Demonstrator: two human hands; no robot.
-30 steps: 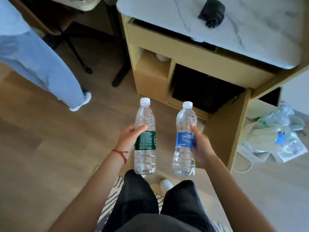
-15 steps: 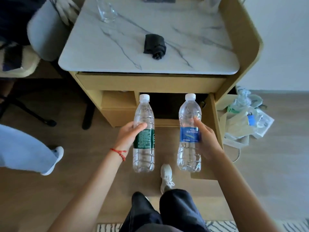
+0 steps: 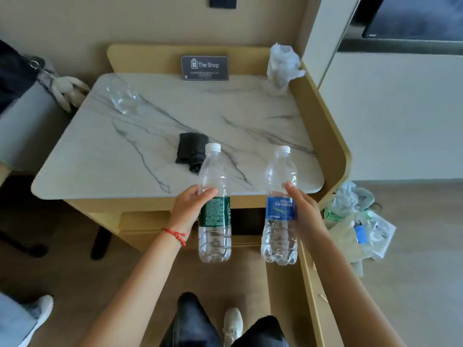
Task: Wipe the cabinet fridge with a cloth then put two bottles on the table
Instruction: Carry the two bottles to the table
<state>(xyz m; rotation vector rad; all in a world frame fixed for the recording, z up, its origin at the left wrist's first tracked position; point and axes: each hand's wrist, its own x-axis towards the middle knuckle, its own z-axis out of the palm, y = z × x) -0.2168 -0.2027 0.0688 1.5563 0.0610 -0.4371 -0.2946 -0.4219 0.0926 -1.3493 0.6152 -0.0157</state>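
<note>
Left hand (image 3: 191, 205) grip clamped on green-label bottle (image 3: 215, 216), right hand (image 3: 304, 209) grip clamped on blue-label bottle (image 3: 280, 211); both upright, near marble worktop (image 3: 125, 159) front edge; black cloth (image 3: 191, 151) on worktop

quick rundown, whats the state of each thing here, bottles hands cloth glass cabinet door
green-label bottle: capped, upright, held in the air by the left hand
blue-label bottle: capped, upright, held in the air by the right hand
black cloth: crumpled, lying on the marble table top
glass: empty, on the table's far left
cabinet door: swung open
</note>
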